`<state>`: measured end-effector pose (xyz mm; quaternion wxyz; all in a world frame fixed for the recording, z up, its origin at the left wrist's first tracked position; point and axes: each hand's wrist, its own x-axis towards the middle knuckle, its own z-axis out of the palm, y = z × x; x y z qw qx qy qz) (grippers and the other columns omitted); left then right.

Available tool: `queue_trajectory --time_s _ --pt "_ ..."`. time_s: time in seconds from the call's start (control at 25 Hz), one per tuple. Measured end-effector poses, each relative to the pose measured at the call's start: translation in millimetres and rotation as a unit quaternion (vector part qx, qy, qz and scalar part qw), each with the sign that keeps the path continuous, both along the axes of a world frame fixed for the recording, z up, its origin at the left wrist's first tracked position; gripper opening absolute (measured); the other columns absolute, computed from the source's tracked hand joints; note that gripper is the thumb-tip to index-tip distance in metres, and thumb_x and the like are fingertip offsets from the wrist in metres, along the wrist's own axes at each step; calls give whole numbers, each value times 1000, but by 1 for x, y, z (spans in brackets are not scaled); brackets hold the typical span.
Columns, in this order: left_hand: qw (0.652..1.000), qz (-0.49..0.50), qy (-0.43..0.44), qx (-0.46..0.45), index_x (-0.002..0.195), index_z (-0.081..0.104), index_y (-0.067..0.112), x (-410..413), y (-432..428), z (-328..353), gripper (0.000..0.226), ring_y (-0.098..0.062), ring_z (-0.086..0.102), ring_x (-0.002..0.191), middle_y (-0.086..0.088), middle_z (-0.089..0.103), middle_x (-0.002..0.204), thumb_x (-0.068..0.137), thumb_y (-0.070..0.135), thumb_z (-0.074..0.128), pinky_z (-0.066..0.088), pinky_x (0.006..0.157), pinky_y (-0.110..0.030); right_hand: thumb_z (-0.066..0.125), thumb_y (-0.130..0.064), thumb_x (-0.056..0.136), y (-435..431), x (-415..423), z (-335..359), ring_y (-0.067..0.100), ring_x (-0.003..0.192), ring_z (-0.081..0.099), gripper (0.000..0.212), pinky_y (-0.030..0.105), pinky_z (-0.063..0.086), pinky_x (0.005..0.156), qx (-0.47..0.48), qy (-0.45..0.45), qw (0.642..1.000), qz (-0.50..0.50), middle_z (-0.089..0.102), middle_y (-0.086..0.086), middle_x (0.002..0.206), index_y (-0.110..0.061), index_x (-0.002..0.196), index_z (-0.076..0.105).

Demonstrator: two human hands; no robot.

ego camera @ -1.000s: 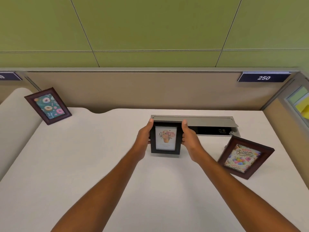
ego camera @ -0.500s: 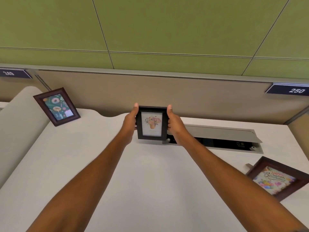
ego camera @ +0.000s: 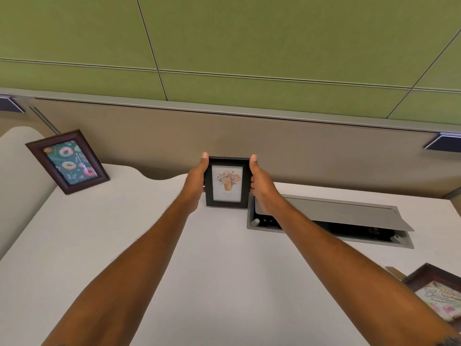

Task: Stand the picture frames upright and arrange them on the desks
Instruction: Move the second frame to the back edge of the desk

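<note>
Two hands, left [ego camera: 195, 182] and right [ego camera: 260, 186], grip the black frame [ego camera: 227, 183] upright.

Table [ego camera: 212, 283]: smooth, matt off-white top, laminate look. Small black frame [ego camera: 227, 183]: matt, smooth moulding, plastic or painted wood, cannot tell; pale paper print under a clear pane. Doughnut frame [ego camera: 67, 161]: dark reddish wood look, slight sheen, glossy print. Birthday frame [ego camera: 435, 293]: same dark wood finish. Cable-box lid [ego camera: 331, 212]: matt grey metal. Partition [ego camera: 299, 148]: beige cloth-like weave. Wall panels [ego camera: 224, 36]: matt green fabric.
</note>
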<state>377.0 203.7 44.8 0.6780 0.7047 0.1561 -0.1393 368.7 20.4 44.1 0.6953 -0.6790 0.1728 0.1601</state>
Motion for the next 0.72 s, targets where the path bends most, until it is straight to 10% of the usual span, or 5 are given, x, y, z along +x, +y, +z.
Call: queue_trajectory --time_s 0.44,0.72 --pt "1000 -28 3 9 145 63 22 11 4 -15 67 -24 67 125 -2 73 137 108 69 33 49 113 -49 31 -66 107 -3 8 -14 15 109 64 41 35 48 105 8 -6 1000 9 69 -11 106 -38 102 61" --pt "998 68 9 12 155 46 28 -25 20 -22 79 -29 52 143 -1 53 158 97 81 47 41 116 -54 30 -73 104 -16 -23 -6 22 141 53 72 45 38 121 -44 -53 997 16 59 4 154 -24 151 53"
